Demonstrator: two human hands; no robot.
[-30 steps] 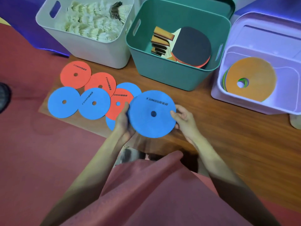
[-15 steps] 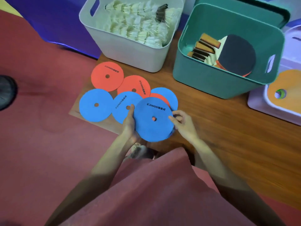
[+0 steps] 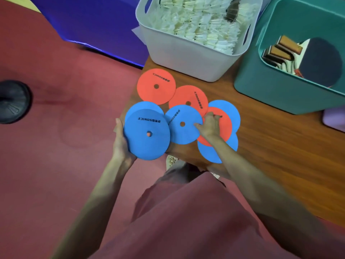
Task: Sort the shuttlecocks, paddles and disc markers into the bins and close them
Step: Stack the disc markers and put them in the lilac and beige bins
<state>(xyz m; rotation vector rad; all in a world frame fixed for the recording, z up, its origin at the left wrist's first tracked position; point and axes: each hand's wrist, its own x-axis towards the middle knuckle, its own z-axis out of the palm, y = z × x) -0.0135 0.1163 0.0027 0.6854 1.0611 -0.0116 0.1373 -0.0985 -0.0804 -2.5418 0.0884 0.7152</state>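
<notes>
Several flat disc markers lie overlapping on the wooden board (image 3: 270, 146). My left hand (image 3: 120, 144) holds a blue disc (image 3: 147, 134) from below at the board's left edge, over another blue disc (image 3: 143, 106). My right hand (image 3: 210, 125) pinches the right rim of a second blue disc (image 3: 182, 124), its fingers resting on a red disc (image 3: 223, 128) that lies on two more blue discs. Two red discs (image 3: 156, 86) (image 3: 188, 100) lie farther back. The white bin (image 3: 186, 51) holds shuttlecocks (image 3: 201, 21). The green bin (image 3: 280, 90) holds paddles (image 3: 317, 60).
A corner of the purple bin (image 3: 334, 118) shows at the right edge. Red floor mat (image 3: 56, 156) spreads to the left with a dark round object (image 3: 13, 101) on it. A blue mat (image 3: 93, 21) lies behind. My red garment fills the foreground.
My left hand carried the held blue disc left, over the leftmost blue disc. My right hand let go of it and took hold of the neighbouring blue disc. The camera turned left.
</notes>
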